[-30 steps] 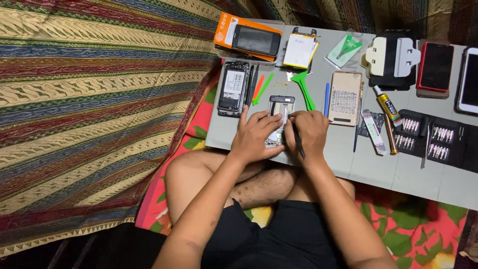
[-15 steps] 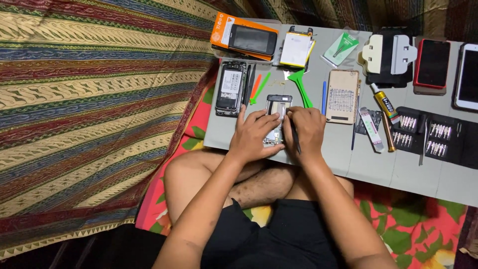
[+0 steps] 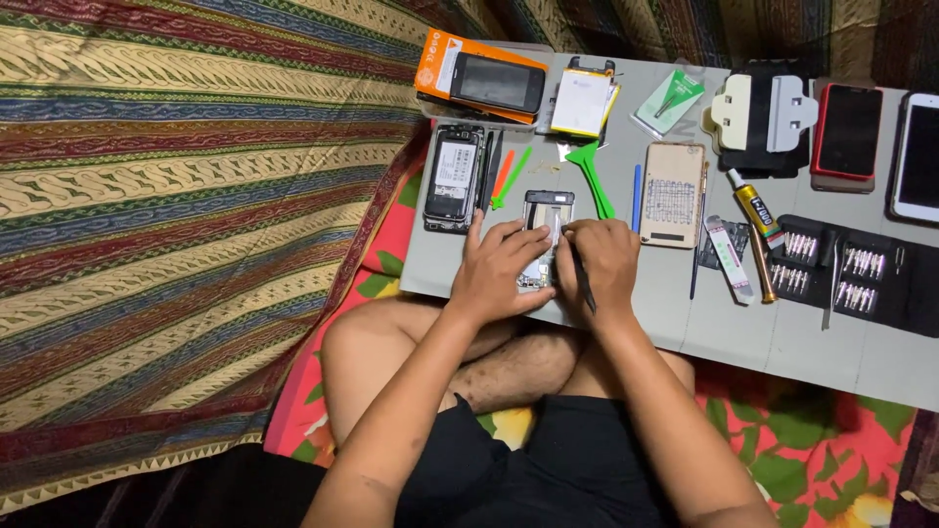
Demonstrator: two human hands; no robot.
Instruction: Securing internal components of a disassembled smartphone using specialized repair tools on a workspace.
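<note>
An opened phone body (image 3: 546, 213) lies on the grey table (image 3: 743, 323) right in front of me, its lower half hidden under my hands. My left hand (image 3: 501, 269) presses down on its left side, fingers spread over it. My right hand (image 3: 604, 264) rests on its right side and grips a thin dark tool (image 3: 581, 279) whose tip points into the phone.
Another opened phone (image 3: 453, 176) lies to the left, with green and orange pry tools (image 3: 509, 178) beside it. Behind stand an orange box with a phone (image 3: 484, 78), a battery (image 3: 582, 101) and a green spudger (image 3: 590, 171). A screwdriver bit set (image 3: 846, 269), glue tube (image 3: 755, 210) and phones (image 3: 847, 130) lie right.
Both hands stay on the opened phone; the right hand and its tool have shifted slightly. The camera view has drifted a little.
</note>
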